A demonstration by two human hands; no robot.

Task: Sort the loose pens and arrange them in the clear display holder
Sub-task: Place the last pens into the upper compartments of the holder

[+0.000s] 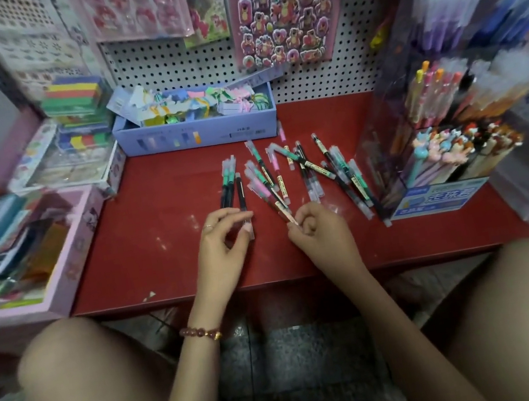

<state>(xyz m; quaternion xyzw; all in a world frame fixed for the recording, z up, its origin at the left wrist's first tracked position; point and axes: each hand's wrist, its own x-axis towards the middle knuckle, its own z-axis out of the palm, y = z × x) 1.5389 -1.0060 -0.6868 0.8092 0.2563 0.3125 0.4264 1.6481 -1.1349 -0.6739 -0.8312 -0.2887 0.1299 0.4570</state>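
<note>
On the red shelf (155,217), loose pens (337,168) lie scattered just left of the clear display holder (379,154), most with their long axes running away from the person. The left hand (224,238) pinches the near ends of a green-and-black bundle (231,184) that points straight away. The right hand (316,230), fingers curled, grips a fanned bunch (266,186) that leans away and leftward.

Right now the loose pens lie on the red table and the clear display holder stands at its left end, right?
No: the head view shows the clear display holder at the right end of the red table. The loose pens do lie on it.
</note>
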